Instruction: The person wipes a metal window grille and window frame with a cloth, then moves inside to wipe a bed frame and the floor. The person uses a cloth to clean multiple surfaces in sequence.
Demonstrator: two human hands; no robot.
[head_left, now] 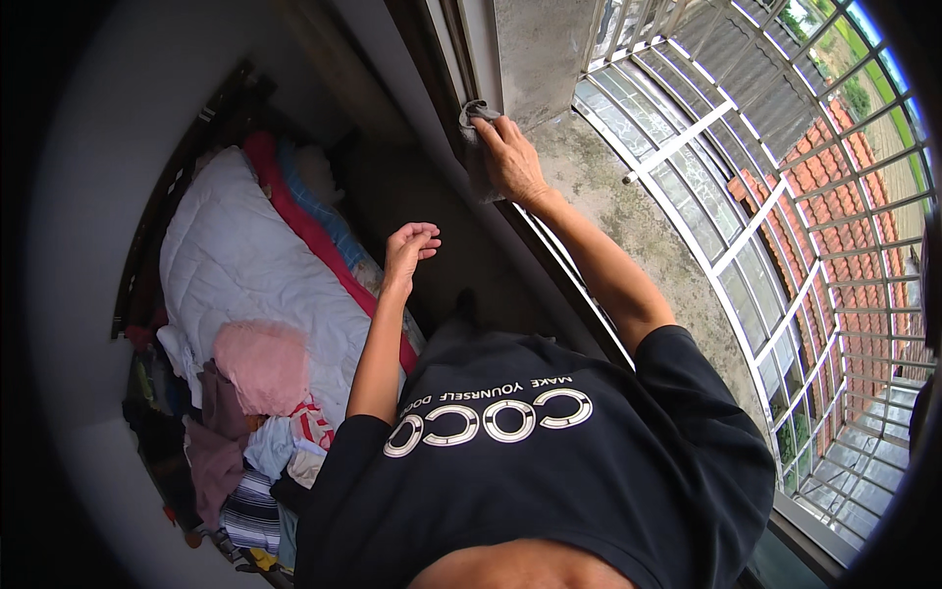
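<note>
My right hand (513, 162) is closed on a grey cloth (478, 113) and presses it against the dark window frame (446, 88). Part of the cloth hangs below the fingers along the frame. Further left and lower, my left hand (408, 252) hovers in the air with loosely curled fingers. No object shows in it, and it touches nothing.
A bed with a white quilt (255, 255) and a red blanket edge (339, 265) lies to the left. Heaped clothes (260, 461) cover its near end. Outside the window are a concrete ledge (628, 196) and a white metal grille (731, 245).
</note>
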